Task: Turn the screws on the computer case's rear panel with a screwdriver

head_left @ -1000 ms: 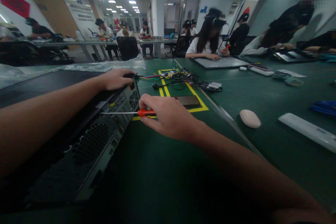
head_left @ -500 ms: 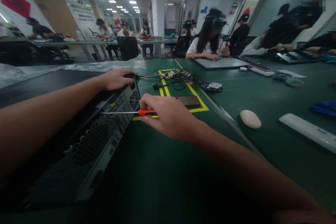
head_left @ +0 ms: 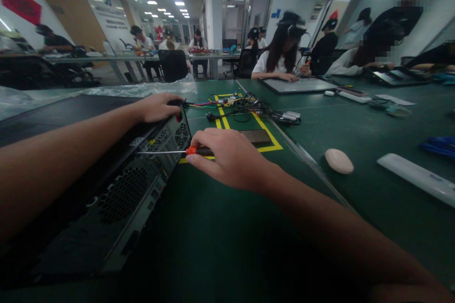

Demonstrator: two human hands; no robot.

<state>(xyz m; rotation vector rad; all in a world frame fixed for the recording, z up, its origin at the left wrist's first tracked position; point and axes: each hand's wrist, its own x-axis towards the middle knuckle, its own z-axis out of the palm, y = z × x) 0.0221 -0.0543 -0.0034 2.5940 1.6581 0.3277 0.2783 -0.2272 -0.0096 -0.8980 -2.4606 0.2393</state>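
With the left hand (head_left: 158,107), grip unclear, on the computer case (head_left: 122,194) at eight o'clock, the right hand (head_left: 231,156) pinching the screwdriver (head_left: 204,151) should hold its shaft (head_left: 159,152) square to the rear panel (head_left: 156,180).

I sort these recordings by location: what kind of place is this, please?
Probably an electronics workroom. It shows in the black metal computer case, the slim orange-and-black screwdriver and the tangled, mostly black cables.
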